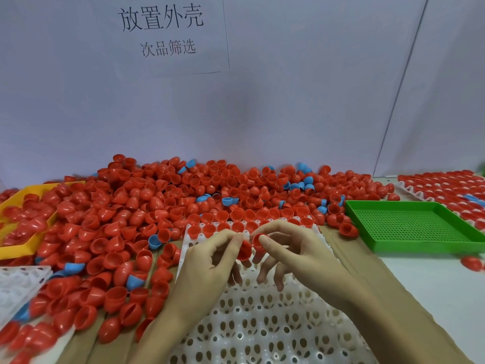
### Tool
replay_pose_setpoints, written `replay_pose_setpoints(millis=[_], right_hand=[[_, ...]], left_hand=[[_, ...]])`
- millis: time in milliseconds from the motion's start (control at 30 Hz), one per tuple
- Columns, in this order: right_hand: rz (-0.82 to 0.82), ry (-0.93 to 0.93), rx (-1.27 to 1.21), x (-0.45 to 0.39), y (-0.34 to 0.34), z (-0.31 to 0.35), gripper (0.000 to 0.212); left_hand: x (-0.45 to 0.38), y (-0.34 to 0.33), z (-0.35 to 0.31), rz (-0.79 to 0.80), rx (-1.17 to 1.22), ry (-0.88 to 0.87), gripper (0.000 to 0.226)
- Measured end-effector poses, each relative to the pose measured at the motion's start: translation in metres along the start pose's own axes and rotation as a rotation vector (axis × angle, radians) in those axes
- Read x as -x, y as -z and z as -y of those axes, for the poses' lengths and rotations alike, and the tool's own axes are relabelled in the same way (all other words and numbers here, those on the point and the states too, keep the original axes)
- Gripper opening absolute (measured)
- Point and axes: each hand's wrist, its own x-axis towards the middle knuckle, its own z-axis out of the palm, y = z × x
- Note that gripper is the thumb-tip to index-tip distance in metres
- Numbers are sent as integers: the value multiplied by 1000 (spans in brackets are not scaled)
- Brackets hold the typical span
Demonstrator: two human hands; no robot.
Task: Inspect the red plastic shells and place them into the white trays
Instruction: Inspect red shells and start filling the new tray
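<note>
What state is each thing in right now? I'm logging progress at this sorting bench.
Left hand: pinching a red shell.
Right hand: holding a second shell.
White tray: only the far row filled, the rest empty.
Green tray: empty.
Yellow tray: holds red shells.
Shell pile: loose, a few blue ones mixed in.

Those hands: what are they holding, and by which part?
Each pinches one red shell: the left hand holds a shell by its side, the right hand another shell with thumb on its rim.
</note>
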Motion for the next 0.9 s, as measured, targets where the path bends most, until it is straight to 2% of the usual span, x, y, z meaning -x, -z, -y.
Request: replay_pose_setpoints(millis=[100, 200, 333, 433, 567, 633, 733, 900], right_hand=[[-41, 10, -19, 0, -1, 0, 17], [-39, 25, -13, -1, 0, -3, 18], [0, 6, 30, -2, -3, -7, 20], [-33, -20, 71, -3, -2, -7, 24], [-127, -52, 114, -3, 5, -9, 27], [-142, -63, 135, -3, 6, -10, 27], [-149, -69, 159, -4, 4, -12, 27], [-146, -71, 168, -5, 3, -13, 26]], left_hand=[[0, 1, -3, 18, -78, -84, 17], [-2, 5, -6, 92, -38, -106, 37], [0, 11, -6, 163, -96, -118, 34], [-2, 17, -4, 92, -184, -95, 26], [-9, 46, 9, -131, -531, -64, 21], [-10, 63, 18, -177, -659, -30, 19], [-11, 76, 29, -177, -718, 12, 16], [-10, 70, 38, -61, -767, 71, 20]])
